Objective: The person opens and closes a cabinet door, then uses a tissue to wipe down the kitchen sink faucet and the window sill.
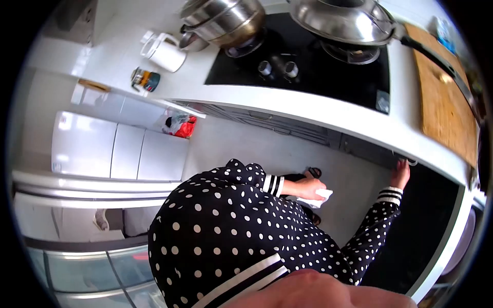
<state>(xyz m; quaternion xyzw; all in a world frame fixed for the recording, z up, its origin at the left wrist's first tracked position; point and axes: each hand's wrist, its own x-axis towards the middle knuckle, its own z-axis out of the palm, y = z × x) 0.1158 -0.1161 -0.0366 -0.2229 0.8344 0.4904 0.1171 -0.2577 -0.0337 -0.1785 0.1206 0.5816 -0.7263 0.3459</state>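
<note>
My left hand [308, 189] is closed round a crumpled white cloth or tissue [319, 197], in front of my body and above the floor. Off to the right, my right hand [400, 174] reaches under the counter's front edge [328, 119]. Its fingers touch a small white hook or handle [412, 162] at the top of the dark cabinet front [418, 215]. The fingertips are partly hidden, so their grip on it is unclear.
On the black gas stove [308, 66] stand a steel pot [226, 23] and a lidded wok [344, 23]. A wooden board [441, 97] lies right of it. A white jug [165, 53] and a glass jar [146, 80] stand left. A red bag [185, 127] rests below.
</note>
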